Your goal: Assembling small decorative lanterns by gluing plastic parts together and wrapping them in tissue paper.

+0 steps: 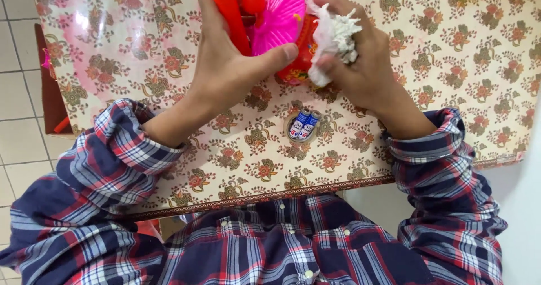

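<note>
Floral table cover [451, 65], seemingly glossy; tiled floor [14, 93].

Toy and batteries on table

Toy [270, 20] at far edge of table [451, 65], between both hands; two batteries [304, 125] nearer, just before it.

Pink-and-orange plastic toy [270, 20] upright on table; crumpled white tissue [335, 37] against it.
</note>
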